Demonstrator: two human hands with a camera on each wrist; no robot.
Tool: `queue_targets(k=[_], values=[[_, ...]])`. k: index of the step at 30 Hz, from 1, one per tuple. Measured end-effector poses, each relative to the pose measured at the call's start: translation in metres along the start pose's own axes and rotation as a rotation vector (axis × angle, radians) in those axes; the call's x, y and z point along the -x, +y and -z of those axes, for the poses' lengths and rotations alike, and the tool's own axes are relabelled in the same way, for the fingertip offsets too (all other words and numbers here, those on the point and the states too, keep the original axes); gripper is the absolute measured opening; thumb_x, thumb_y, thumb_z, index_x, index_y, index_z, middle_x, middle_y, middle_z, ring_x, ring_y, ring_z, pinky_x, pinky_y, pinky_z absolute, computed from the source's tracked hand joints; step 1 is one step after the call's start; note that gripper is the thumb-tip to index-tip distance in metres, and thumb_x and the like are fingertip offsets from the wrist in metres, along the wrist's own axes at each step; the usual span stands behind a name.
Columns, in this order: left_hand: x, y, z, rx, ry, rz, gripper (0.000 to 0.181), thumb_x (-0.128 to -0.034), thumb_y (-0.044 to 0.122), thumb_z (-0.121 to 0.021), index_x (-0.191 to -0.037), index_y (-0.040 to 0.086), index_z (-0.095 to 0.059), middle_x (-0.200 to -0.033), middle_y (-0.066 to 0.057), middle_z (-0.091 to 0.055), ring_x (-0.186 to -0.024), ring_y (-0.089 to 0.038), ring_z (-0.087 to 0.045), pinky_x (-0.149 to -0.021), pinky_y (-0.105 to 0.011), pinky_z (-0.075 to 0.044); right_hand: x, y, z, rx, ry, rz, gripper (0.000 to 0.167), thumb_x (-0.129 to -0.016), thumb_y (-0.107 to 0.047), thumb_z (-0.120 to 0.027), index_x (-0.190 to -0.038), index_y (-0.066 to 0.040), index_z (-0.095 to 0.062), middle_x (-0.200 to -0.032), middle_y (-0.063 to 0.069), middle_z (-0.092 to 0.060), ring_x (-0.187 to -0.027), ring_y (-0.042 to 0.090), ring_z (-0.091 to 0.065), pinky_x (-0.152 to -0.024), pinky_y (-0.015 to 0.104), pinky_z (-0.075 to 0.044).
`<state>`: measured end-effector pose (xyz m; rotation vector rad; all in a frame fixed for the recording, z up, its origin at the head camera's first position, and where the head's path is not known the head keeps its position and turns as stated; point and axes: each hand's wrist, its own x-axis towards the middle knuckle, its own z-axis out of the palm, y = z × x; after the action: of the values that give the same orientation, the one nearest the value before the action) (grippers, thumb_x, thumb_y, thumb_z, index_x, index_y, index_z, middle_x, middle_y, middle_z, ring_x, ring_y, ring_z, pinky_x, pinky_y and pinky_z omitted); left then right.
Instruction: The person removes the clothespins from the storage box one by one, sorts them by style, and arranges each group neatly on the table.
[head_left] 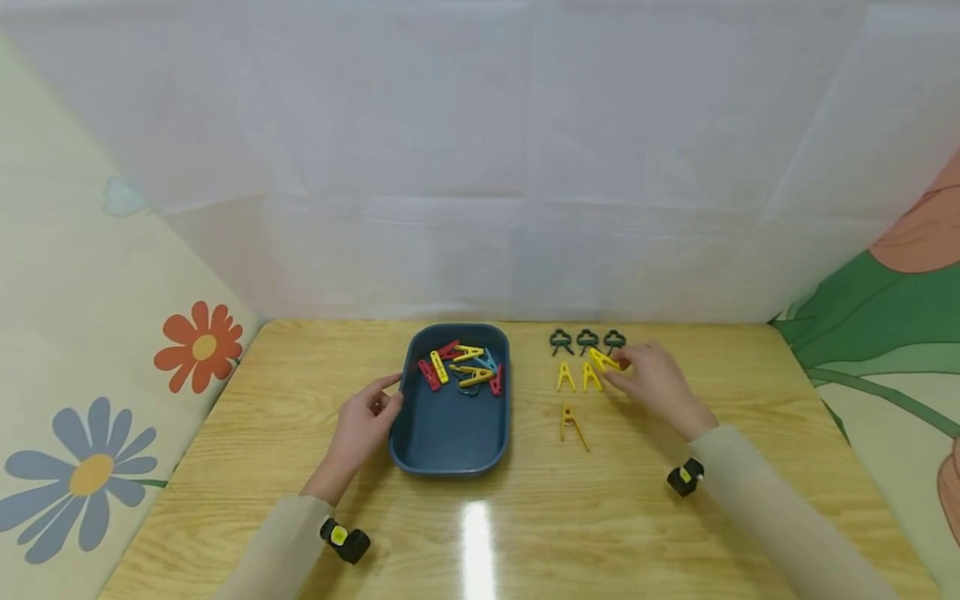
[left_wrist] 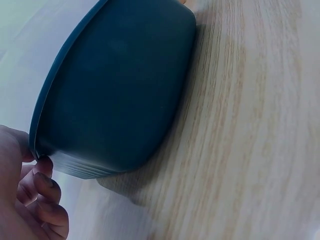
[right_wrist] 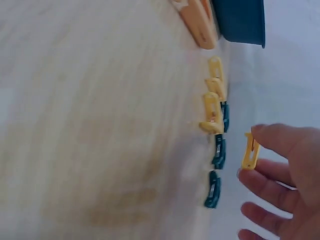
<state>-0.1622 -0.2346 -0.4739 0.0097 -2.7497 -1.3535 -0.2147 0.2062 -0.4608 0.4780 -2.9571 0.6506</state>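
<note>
My right hand (head_left: 651,382) pinches a yellow clip (head_left: 602,360) just above the table, right of two small yellow clips (head_left: 566,377) that stand in a row. In the right wrist view the right hand (right_wrist: 280,175) has the yellow clip (right_wrist: 250,151) between thumb and fingers. Behind that row lie three dark green clips (head_left: 587,340); a larger orange-yellow clip (head_left: 570,423) lies in front. My left hand (head_left: 362,425) grips the left rim of the blue tray (head_left: 450,468); in the left wrist view the left hand (left_wrist: 35,195) has thumb and fingers on the tray's edge (left_wrist: 115,95).
Inside the tray, toward its back, lie several clips: red (head_left: 429,375), yellow (head_left: 439,367), blue (head_left: 489,359) and dark green. A white sheet (head_left: 517,167) hangs behind the wooden table (head_left: 555,525). Flower-patterned panels (head_left: 90,333) flank both sides.
</note>
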Motion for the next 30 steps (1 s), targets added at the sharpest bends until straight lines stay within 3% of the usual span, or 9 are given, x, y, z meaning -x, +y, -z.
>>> queue_targets(k=[6,13,18,30], values=[[0.0,-0.001,0.0,0.004,0.016,-0.021,0.037,-0.1035,0.013,-0.06,-0.138,0.0,-0.064,-0.081,-0.007,-0.059,-0.065,-0.015,-0.048,-0.054,-0.024,-0.038,0.01,0.008,-0.007,-0.018,0.032,-0.08,0.032,-0.096,-0.024,-0.075,-0.111,0.004,-0.072,-0.102,0.017,-0.073,-0.099,0.039,-0.064,-0.093,0.058,-0.048],[0.0,-0.003,0.0,0.017,0.025,-0.042,0.037,-0.1034,0.013,-0.061,-0.138,0.0,-0.064,-0.079,-0.006,-0.059,-0.061,-0.013,-0.047,-0.053,-0.024,-0.038,0.013,0.011,-0.015,-0.03,0.054,-0.145,0.031,-0.095,-0.024,-0.076,-0.109,0.004,-0.073,-0.096,0.016,-0.074,-0.088,0.034,-0.065,-0.084,0.055,-0.049],[0.0,-0.004,-0.001,0.033,0.025,-0.049,0.036,-0.1033,0.013,-0.061,-0.137,0.001,-0.065,-0.078,-0.006,-0.059,-0.059,-0.011,-0.047,-0.053,-0.024,-0.038,0.014,0.009,-0.02,0.02,0.049,-0.179,0.033,-0.095,-0.025,-0.076,-0.108,0.005,-0.073,-0.089,0.014,-0.072,-0.083,0.032,-0.063,-0.079,0.052,-0.049],[-0.001,-0.004,-0.001,0.034,0.029,-0.069,0.035,-0.1031,0.011,-0.061,-0.136,-0.001,-0.065,-0.077,-0.006,-0.06,-0.058,-0.009,-0.047,-0.053,-0.024,-0.038,0.016,0.0,-0.024,0.061,0.025,-0.233,0.038,-0.096,-0.029,-0.073,-0.114,0.005,-0.071,-0.093,0.016,-0.072,-0.091,0.037,-0.062,-0.085,0.055,-0.045]])
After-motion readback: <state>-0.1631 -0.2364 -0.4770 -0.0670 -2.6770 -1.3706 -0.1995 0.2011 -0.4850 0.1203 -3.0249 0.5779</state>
